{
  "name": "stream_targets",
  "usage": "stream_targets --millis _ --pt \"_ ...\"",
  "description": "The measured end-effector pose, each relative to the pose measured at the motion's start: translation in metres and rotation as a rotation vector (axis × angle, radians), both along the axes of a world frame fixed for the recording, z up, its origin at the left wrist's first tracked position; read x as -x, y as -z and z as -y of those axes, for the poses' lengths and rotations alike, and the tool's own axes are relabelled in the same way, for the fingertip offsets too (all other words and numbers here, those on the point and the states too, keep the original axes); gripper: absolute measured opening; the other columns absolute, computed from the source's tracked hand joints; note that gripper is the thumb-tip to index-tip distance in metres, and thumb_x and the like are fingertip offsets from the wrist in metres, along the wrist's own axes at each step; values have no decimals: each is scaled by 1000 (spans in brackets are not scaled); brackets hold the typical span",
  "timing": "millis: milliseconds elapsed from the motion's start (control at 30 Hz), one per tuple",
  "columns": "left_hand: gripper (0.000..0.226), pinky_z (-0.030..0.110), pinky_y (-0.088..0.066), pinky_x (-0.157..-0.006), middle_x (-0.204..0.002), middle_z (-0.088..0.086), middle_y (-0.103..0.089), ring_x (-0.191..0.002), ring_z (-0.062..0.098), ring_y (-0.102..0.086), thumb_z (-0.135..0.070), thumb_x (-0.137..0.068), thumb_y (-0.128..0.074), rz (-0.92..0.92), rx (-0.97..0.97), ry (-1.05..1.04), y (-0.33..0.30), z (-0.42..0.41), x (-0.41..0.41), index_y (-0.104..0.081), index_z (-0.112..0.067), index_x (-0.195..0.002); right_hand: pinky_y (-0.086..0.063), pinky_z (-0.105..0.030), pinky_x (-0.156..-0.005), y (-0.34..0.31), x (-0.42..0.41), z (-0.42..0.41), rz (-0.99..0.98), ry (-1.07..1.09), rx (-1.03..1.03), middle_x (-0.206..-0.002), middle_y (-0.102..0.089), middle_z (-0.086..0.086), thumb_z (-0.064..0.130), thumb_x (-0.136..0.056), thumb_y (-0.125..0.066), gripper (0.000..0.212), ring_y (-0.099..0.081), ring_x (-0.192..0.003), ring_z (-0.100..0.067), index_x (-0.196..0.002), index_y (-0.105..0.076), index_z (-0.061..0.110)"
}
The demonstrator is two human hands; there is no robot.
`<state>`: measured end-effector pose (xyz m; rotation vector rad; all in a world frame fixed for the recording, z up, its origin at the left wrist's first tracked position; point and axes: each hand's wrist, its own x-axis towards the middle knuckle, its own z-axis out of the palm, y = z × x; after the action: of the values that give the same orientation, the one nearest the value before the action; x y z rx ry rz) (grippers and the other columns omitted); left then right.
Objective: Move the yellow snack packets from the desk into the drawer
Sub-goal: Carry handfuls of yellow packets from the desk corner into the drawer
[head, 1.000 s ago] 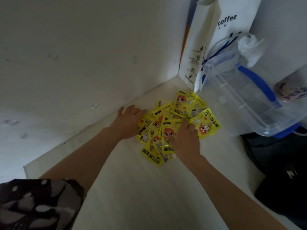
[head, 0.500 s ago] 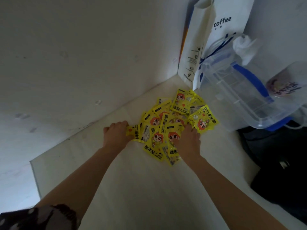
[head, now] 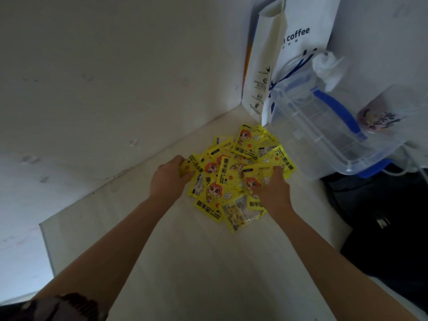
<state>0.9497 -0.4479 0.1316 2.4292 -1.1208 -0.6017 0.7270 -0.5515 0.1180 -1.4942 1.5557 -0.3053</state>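
Head view: yellow hand-warmer packets (head: 238,177) lay in one overlapping heap on the pale desk (head: 185,262), near the corner where the desk met the wall. The left hand (head: 168,180) sat at the heap's left edge, fingers curled round the outermost packet there. The right hand (head: 272,189) pressed on the heap's right side, fingers bent over the packets; whether it had a firm hold could not be told. A white coffee paper bag (head: 289,54) and a clear plastic box with a blue handle (head: 328,126) stood just behind the heap. No drawer was in view.

Judgement: the gathering step was in hand, with no packet yet moved. The next move called for both hands to close the heap inward, lift it without spilling strays, and carry it to the drawer.
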Motion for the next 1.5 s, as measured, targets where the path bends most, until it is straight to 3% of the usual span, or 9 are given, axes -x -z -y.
stream_targets --millis 167,267,433,633,767,933,1100,1400,1500 --pt "33 38 -52 -74 -95 7 -68 -87 28 -64 -33 -86 -68 -13 -81 318 -6 45 27 -58 -19 -114 -45 -33 -77 -1 32 38 -262 -224 173 -110 -66 -15 33 -84 -70 41 -61 -100 -32 -111 -60 4" --pt "41 36 -51 -78 -107 6 -67 -98 28 -63 -31 -88 -64 80 -152 552 -6 69 45 -55 -23 -126 -45 -37 -91 -5 43 61 -436 -479 240 -121 -62 -13 25 -86 -68 37 -53 -118 -33 -118 -62 8" --pt "48 35 -52 -77 -111 7 -67 -102 28 -62 -31 -89 -64 189 -241 751 9 91 67 -49 -26 -134 -40 -30 -72 -2 32 86 -694 -840 403 -102 -57 -4 5 -84 -56 25 -54 -106 -27 -103 -66 17" --pt "51 40 -37 -105 -137 3 -48 -129 25 -41 -33 -91 -60 328 -189 798 24 93 71 -45 -21 -139 -39 -41 -104 6 17 102 -702 -1051 492 -152 -33 0 5 -88 -57 50 -22 -144 -27 -134 -54 26" --pt "56 39 -22 -115 -148 -1 -36 -138 24 -28 -36 -90 -59 394 -121 788 32 93 67 -43 -21 -142 -36 -41 -105 11 14 108 -714 -1071 493 -157 -27 1 2 -92 -50 54 -15 -148 -25 -142 -41 22" --pt "61 39 -20 -116 -143 0 -46 -136 23 -33 -37 -89 -60 402 -144 788 33 95 69 -38 -21 -143 -33 -39 -103 15 18 104 -631 -986 531 -139 -47 -4 3 -88 -54 55 -37 -134 -25 -137 -41 24" --pt "62 38 -29 -110 -137 3 -47 -129 26 -42 -31 -87 -66 348 -151 738 31 90 73 -37 -20 -141 -33 -41 -95 12 21 96 -640 -939 552 -126 -49 -4 5 -85 -58 62 -45 -119 -27 -138 -37 27" --pt "69 45 -49 -91 -122 7 -54 -115 27 -52 -14 -81 -72 136 -119 597 20 71 69 -37 -24 -139 -33 -42 -88 -2 28 78 -780 -930 605 -122 -48 -3 9 -87 -57 38 -47 -111 -26 -121 -56 25" --pt "63 40 -54 -79 -113 12 -60 -96 27 -61 -14 -81 -71 7 -124 455 14 64 60 -42 -20 -137 -31 -41 -85 -8 32 69 -758 -906 600 -112 -54 0 10 -89 -55 35 -47 -107 -25 -120 -53 25"
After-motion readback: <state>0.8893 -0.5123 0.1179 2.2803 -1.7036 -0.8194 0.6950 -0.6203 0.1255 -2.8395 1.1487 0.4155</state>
